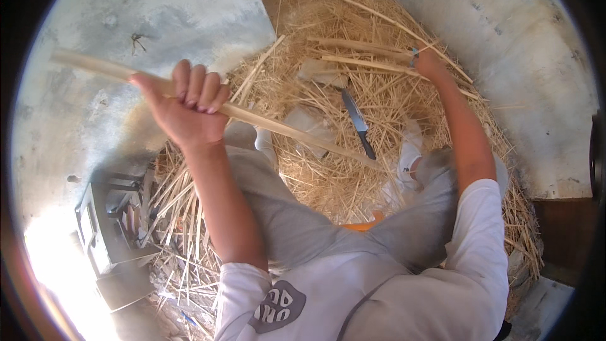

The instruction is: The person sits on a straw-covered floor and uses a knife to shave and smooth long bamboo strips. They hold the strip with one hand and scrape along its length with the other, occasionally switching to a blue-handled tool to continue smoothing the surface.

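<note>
A long pale bamboo strip (278, 125) slants from the upper left down across my lap, its far-left end blurred by motion. My left hand (192, 104) is raised with its fingers wrapped round this strip. Farther off to the right, my right hand (429, 63) is closed at the ends of several bamboo strips (372, 64) that point left; its fingertips are partly hidden. Something small and blue shows at its fingers. Between my feet a knife (356, 120) with a dark blade and black handle lies on the shavings, touched by neither hand.
Fine straw-coloured shavings (322, 6) cover the floor ahead. More loose strips (183, 215) are heaped at my left beside a grey frame-like stand (104, 227). Pale, stained walls (505, 57) rise on both sides. An orange item (363, 224) shows between my thighs.
</note>
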### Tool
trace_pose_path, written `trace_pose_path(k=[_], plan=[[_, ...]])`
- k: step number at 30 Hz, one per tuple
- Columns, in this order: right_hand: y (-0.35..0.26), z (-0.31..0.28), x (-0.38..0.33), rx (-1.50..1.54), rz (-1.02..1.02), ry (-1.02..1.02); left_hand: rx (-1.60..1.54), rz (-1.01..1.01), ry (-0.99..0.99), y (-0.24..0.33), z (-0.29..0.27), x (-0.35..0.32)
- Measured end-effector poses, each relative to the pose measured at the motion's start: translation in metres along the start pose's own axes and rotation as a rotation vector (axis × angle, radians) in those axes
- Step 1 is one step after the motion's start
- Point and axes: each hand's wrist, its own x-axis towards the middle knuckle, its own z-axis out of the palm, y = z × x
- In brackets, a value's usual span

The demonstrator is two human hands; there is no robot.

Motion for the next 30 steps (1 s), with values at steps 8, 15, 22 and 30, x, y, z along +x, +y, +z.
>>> trace_pose_path(k=[8, 15, 22, 30], plan=[[-0.082, -0.153, -0.084, 0.574, -0.314, 0.1, -0.151, -0.125, -0.065, -0.017, 0.025, 0.003], [-0.152, -0.116, -0.194, 0.952, -0.418, -0.164, -0.143, -0.206, -0.163, -0.032, 0.033, 0.012], [-0.198, -0.079, -0.224, 0.794, -0.642, -0.596, -0.155, -0.141, -0.181, -0.05, 0.039, 0.016], [-0.203, -0.098, -0.206, 1.125, -0.511, -0.299, 1.017, 0.394, 0.174, -0.097, 0.039, 0.023]])
